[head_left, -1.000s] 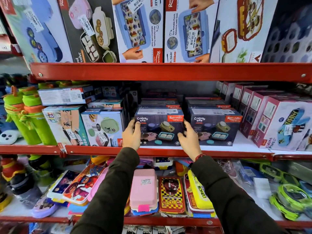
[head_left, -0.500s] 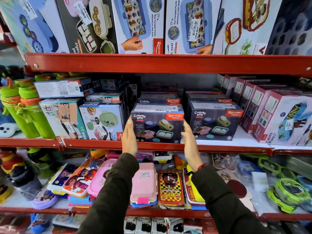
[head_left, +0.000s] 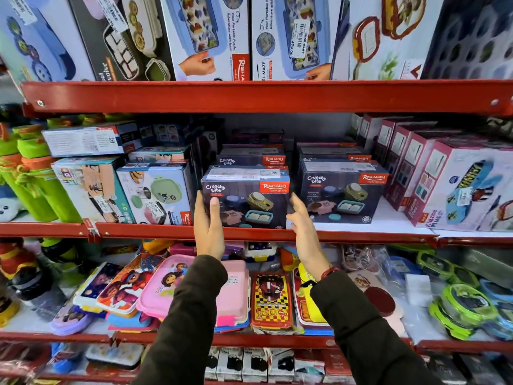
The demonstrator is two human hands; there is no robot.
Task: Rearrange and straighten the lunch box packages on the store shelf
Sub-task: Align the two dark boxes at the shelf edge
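A dark "Crunchy Bite" lunch box package (head_left: 249, 201) stands at the front of the red middle shelf (head_left: 361, 236). My left hand (head_left: 208, 226) grips its left side, thumb on the front face. My right hand (head_left: 304, 229) presses against its right edge with the fingers spread. A matching dark package (head_left: 341, 193) stands just to the right with a narrow gap between them. More of the same packages are stacked behind both.
A white package with a green lunch box (head_left: 158, 193) stands close on the left. Pink Kidzee boxes (head_left: 466, 187) fill the right, green bottles (head_left: 36, 190) the far left. Loose plastic lunch boxes (head_left: 233, 290) lie on the shelf below, big boxes (head_left: 211, 31) above.
My hands slid from the package's front face to its two sides. The package shifted slightly left, widening the gap to the matching one.
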